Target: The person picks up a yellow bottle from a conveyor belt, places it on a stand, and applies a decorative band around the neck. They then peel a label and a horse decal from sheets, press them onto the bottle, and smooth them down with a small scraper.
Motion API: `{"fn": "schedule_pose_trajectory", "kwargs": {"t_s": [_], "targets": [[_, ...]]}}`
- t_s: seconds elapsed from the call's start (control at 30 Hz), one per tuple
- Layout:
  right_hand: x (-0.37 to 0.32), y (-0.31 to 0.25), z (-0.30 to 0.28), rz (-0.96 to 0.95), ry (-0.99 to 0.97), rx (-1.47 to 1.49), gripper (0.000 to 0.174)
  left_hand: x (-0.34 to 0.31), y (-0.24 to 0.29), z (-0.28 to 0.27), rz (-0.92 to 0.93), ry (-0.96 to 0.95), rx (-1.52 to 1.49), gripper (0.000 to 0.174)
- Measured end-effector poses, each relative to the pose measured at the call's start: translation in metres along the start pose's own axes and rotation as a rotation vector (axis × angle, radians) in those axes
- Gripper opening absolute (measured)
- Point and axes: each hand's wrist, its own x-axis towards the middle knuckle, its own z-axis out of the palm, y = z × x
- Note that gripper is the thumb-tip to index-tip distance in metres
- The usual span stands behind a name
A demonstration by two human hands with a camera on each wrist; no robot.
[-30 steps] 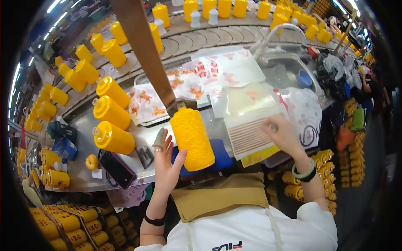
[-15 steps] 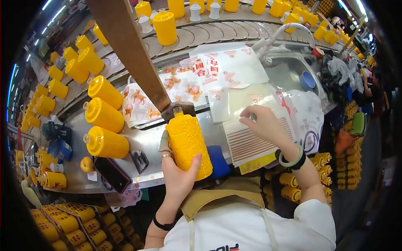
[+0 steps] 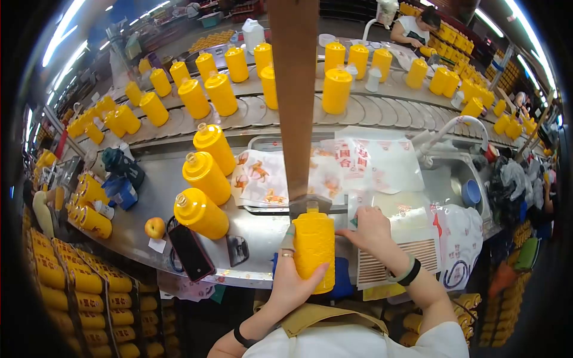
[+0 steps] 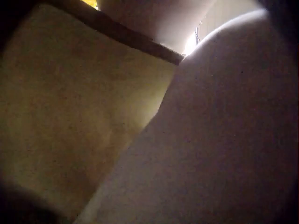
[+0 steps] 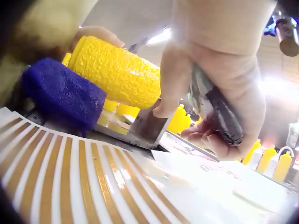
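My left hand (image 3: 295,280) grips a yellow embossed bottle (image 3: 314,247) from its left side, a greenish-grey cover on one fingertip. The bottle's clear neck points away from me, right by the dark bracket at the foot of a brown post (image 3: 292,107). My right hand (image 3: 371,230) is to the right of the bottle, thumb pointing toward it. In the right wrist view its fingers curl round a small dark object (image 5: 224,116) with a greenish part, whose kind I cannot tell. Below the bottle lies a blue pad (image 5: 65,93). The left wrist view shows mostly cloth and skin.
Beside my right forearm lies a sheet of brown strips (image 3: 388,262). Printed transfer sheets (image 3: 379,164) cover the bench behind. On the left stand several yellow bottles (image 3: 203,212), a phone (image 3: 191,252) and an apple (image 3: 154,227). A conveyor (image 3: 394,110) carries more bottles; a sink (image 3: 456,173) is at right.
The left hand, open beside the bottle at first, now grips it. The right hand has moved left from over the striped sheet to near the bottle. The head view has turned and shifted.
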Motion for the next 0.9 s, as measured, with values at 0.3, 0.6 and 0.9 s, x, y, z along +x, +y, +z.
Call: {"fn": "schedule_pose_trajectory", "kwargs": {"t_s": [0.3,0.6,0.9], "targets": [[0.0,0.012,0.022,0.011,0.024,-0.112,0.029,-0.001,-0.004,0.002,0.037,0.058,-0.051,0.089],[-0.01,0.003,0.018,0.056,-0.112,-0.091,0.03,0.0,0.001,-0.001,0.117,0.095,0.004,0.09],[-0.043,-0.022,-0.02,0.015,0.137,0.367,0.025,-0.002,0.003,-0.006,0.009,0.033,-0.119,0.088]]}}
